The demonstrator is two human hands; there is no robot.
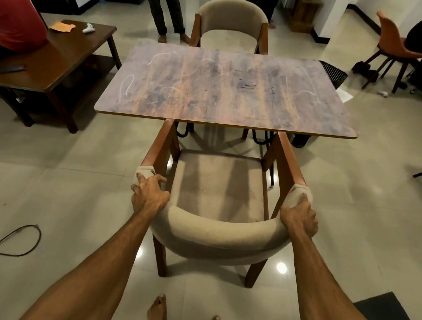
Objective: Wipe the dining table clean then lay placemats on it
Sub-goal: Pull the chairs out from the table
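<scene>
The dining table (pixel 225 90) has a worn wood-grain top with white smears and dark marks across it. Nothing lies on it. A beige upholstered armchair (pixel 217 193) stands in front of me, its armrest tips just under the table's near edge. My left hand (pixel 149 195) grips the left end of the chair's curved backrest. My right hand (pixel 299 214) grips the right end, thumb on the padded armrest. No cloth or placemat is visible near the table.
A second beige armchair (pixel 232 22) stands at the table's far side, with a person's legs (pixel 166 10) beside it. A brown side table (pixel 54 54) at left holds an orange cloth (pixel 62 26). An orange chair (pixel 393 45) is far right. A cable (pixel 9 242) lies on the floor.
</scene>
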